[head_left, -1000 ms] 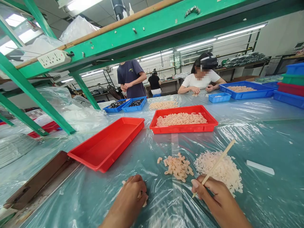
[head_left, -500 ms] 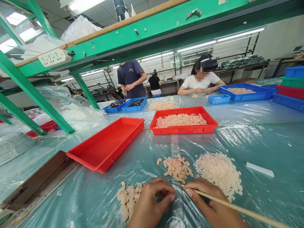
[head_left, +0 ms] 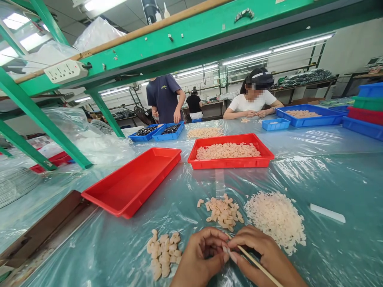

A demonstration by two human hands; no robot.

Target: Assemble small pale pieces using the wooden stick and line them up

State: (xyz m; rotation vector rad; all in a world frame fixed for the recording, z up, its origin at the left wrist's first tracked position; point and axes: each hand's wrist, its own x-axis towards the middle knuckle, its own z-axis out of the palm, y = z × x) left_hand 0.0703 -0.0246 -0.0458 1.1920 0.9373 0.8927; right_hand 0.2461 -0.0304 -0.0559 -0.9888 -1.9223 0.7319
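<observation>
A factory workshop: plastic-sheeted workbenches point(head_left: 344, 191), red trays point(head_left: 131, 179), green steel racks point(head_left: 167, 44).

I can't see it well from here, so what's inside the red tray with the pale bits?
The red plastic tray holds a heap of small pale pieces. Some of its floor shows around the heap, but the floor underneath the pieces is covered, so that part cannot be seen.

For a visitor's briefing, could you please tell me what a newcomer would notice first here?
The bright red plastic tray of pale pieces mid-table stands out first. Above it runs a green metal shelf frame. At the bottom, the right hand holds a thin wooden stick beside the curled left hand.
</observation>
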